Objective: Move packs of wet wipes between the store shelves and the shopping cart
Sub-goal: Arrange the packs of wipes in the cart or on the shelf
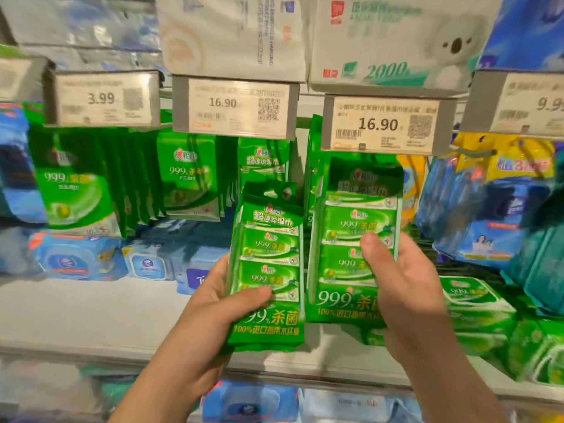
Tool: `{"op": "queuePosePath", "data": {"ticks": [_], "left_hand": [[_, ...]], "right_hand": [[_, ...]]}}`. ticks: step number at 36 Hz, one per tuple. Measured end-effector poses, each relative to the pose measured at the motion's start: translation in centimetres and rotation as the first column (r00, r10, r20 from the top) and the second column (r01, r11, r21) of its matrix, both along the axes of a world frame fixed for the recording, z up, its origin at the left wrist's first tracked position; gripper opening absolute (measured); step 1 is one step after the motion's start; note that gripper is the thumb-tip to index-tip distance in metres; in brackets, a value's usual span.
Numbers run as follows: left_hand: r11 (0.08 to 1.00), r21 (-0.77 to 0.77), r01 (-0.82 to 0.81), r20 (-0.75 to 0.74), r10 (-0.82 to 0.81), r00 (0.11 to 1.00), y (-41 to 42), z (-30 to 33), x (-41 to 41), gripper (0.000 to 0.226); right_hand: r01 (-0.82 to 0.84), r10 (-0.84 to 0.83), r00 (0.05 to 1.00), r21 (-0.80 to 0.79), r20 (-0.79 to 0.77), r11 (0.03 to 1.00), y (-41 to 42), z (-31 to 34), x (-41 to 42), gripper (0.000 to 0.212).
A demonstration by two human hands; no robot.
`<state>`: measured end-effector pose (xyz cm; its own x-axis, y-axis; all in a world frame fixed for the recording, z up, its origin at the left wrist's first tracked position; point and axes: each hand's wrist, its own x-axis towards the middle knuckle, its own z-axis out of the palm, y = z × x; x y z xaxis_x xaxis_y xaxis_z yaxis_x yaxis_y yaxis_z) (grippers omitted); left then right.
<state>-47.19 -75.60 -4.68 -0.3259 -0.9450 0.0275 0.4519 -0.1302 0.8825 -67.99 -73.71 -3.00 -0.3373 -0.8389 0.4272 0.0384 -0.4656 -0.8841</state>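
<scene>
— What carries it all?

— A pale grey store shelf (91, 312), its front edge running across below the hands, in a shop aisle of tissue and wipes. Above hang hooks with price tags — four show, two reading 16.90 (378, 125), one 3.99 (102, 99), and one cut off at the right edge.

— How many packs are in hand?

— Two green multipacks of wet wipes. The left hand (210, 303) grips the left pack (268, 270) by its lower side, thumb pressed across the front, the other fingers hidden behind. The right hand (406, 279) holds the right pack (351, 239), thumb on the front, fingers curled behind. Both packs are upright, just beside each other, above the middle of the shelf's front edge; the right one's top reaches the 16.90 tag.

— And on the shelf?

— Three blue wipe tubs (76, 257) at the back left, flat green packs (476, 303) stacked towards the right end; I cannot count those through the blur. Hanging green packs (76, 184) fill the left hooks.
</scene>
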Motion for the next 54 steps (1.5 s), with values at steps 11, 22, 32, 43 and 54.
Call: {"op": "queuePosePath", "data": {"ticks": [11,22,32,43,54], "left_hand": [[1.000,-0.013,-0.015,-0.038,0.014,0.999,-0.3,-0.4,1.4,0.065],[1.000,-0.003,0.009,-0.063,-0.009,0.998,-0.5,-0.7,1.1,0.053],[0.999,-0.010,0.039,-0.054,-0.039,0.998,-1.1,-1.1,-0.2,0.058],[0.998,-0.002,0.059,-0.055,-0.059,0.997,-1.1,-1.6,-0.9,0.060],[0.998,-0.012,0.068,-0.060,-0.069,0.996,-1.5,-2.0,-1.7,0.063]], "right_hand": [[0.032,-0.035,0.999,0.216,0.008,0.976,-1.1,-4.1,-0.2,0.045],[0.085,-0.136,0.986,0.413,0.097,0.907,-5.6,-4.8,-0.4,0.100],[0.086,-0.188,0.963,0.441,0.192,0.893,-9.4,-2.8,-0.7,0.057],[0.020,-0.147,0.963,0.483,0.227,0.875,-8.5,-2.9,-0.7,0.062],[0.107,-0.185,0.978,0.520,0.101,0.847,-5.2,-5.9,-1.1,0.021]]}}
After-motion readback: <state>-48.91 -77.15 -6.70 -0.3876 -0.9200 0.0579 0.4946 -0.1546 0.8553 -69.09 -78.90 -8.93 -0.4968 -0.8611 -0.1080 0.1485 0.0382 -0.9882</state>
